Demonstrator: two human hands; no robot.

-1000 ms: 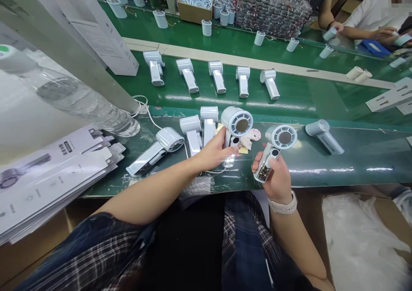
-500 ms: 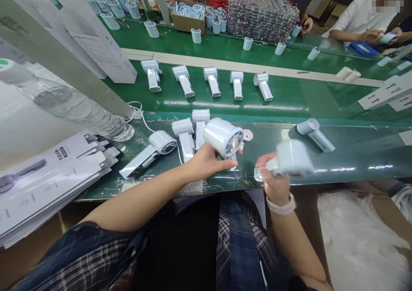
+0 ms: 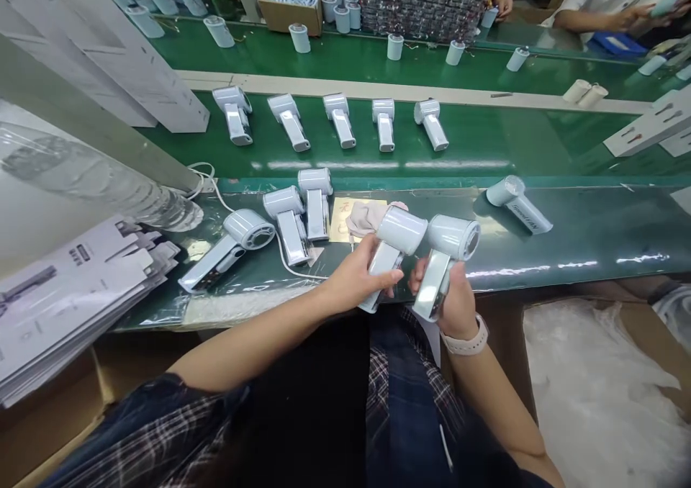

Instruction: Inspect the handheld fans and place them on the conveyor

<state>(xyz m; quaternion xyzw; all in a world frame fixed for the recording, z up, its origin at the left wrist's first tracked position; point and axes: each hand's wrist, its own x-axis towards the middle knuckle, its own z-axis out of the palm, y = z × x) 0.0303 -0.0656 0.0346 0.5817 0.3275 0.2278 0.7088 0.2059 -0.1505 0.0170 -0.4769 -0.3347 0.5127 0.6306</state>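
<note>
I hold two pale blue handheld fans side by side over the near edge of the green bench point(image 3: 583, 236). My left hand point(image 3: 353, 283) grips the handle of the left fan point(image 3: 396, 232). My right hand point(image 3: 453, 297), with a white watch at the wrist, grips the handle of the right fan point(image 3: 450, 240). Both fan heads point away from me and to the right. A pinkish cloth point(image 3: 364, 216) lies on a yellow sheet just behind the left fan.
Three more fans point(image 3: 286, 222) lie at my left with a white cable. One fan point(image 3: 515, 200) lies at the right. Several fans point(image 3: 337, 117) ride the green conveyor beyond. Flat printed cartons point(image 3: 65, 294) are stacked at left. A bag-lined box point(image 3: 599, 394) sits lower right. Other people's hands work at the far right.
Both fans have been turned so their round faces no longer point at me, and my hands have brought them close together near the bench edge. The view tilted slightly downward.
</note>
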